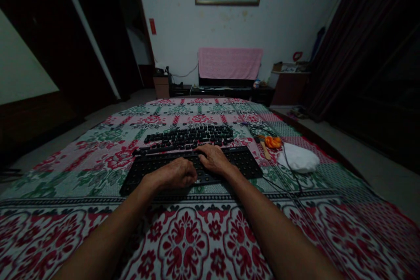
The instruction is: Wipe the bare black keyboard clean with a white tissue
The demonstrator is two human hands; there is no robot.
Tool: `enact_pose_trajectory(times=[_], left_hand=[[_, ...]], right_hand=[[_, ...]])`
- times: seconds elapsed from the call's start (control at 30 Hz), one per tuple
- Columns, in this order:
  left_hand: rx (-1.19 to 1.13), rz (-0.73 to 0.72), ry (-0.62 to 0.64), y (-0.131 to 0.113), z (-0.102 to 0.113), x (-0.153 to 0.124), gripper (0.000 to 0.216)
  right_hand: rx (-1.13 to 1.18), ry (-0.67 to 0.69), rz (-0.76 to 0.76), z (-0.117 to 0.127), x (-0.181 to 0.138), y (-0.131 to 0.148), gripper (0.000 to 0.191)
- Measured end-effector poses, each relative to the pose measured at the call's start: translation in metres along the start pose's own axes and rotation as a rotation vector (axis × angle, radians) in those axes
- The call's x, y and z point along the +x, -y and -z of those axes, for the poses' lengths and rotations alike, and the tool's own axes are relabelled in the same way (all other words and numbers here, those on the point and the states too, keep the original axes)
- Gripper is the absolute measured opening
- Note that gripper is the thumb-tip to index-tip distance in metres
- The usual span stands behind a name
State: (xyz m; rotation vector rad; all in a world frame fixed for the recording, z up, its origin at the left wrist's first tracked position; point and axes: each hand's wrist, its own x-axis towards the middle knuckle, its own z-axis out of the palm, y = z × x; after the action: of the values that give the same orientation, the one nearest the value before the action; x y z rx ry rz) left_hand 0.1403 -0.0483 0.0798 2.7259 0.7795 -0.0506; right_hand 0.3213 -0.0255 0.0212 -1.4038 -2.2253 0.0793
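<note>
A black keyboard base [246, 162] with its keycaps off lies on the patterned cloth in front of me. My left hand [180, 171] rests over its middle, fingers curled closed; whatever they may hold is hidden. My right hand [214, 159] lies just to the right, over the base's back edge, with fingers stretched out to the left and the thumb apart. Nothing shows in it. Behind the base, many loose black keycaps [210, 133] are spread in rough rows, close to the right fingertips.
To the right lie a white cloth-like bundle [300, 158], an orange bundle [273, 142] and a brush with a wooden handle [265, 151]. A black cable [275, 184] runs from the base's right end around them. The floral cloth [183, 236] covers the surface.
</note>
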Motion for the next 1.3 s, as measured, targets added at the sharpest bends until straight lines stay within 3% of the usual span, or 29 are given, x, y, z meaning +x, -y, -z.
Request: enact_pose_trajectory(times=[0.23, 0.57, 0.8, 1.03, 1.3], left_hand=[[-0.015, 0.028, -0.091, 0.000, -0.007, -0.001, 0.019], [-0.031, 0.103, -0.062, 0.018, 0.001, -0.010, 0.021], [0.023, 0.085, -0.121, 0.009, -0.006, 0.000, 0.022], [0.018, 0.166, -0.052, 0.021, 0.001, -0.011, 0.022], [-0.049, 0.107, -0.058, 0.009, -0.002, -0.006, 0.020]], right_hand=[[-0.041, 0.047, -0.023, -0.002, 0.001, 0.002, 0.030], [-0.031, 0.012, -0.009, -0.002, 0.000, 0.003, 0.029], [-0.018, 0.018, -0.007, -0.003, 0.000, 0.002, 0.029], [-0.033, 0.003, -0.004, -0.002, 0.000, 0.003, 0.029], [-0.025, -0.009, 0.001, -0.003, -0.001, 0.004, 0.029]])
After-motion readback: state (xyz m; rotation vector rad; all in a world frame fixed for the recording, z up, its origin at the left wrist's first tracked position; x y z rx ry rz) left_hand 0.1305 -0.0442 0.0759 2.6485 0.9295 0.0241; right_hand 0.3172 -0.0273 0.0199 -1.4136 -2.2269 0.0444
